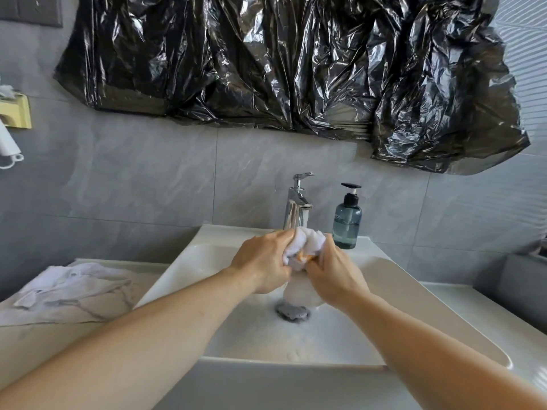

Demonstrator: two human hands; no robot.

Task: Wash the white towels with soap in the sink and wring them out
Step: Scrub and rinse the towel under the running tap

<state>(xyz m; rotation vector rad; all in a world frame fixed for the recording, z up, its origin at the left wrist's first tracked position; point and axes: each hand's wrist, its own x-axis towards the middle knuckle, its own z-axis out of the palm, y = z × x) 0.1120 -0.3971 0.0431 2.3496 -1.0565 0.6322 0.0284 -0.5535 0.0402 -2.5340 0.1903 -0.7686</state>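
Centre frame: left hand (pixel 262 263) and right hand (pixel 334 269) each grip a bunched white towel (pixel 305 242), fingers curled tight, held above the sink (pixel 393 279) drain so runoff falls in. Second towel (pixel 71 284) waits lower left on counter.

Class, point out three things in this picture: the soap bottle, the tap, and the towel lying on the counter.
soap bottle (pixel 347 224), head view, on its blue-grey body.
tap (pixel 296 207), head view, on its chrome column.
towel on the counter (pixel 71 284), head view, on its crumpled middle, left of the sink.
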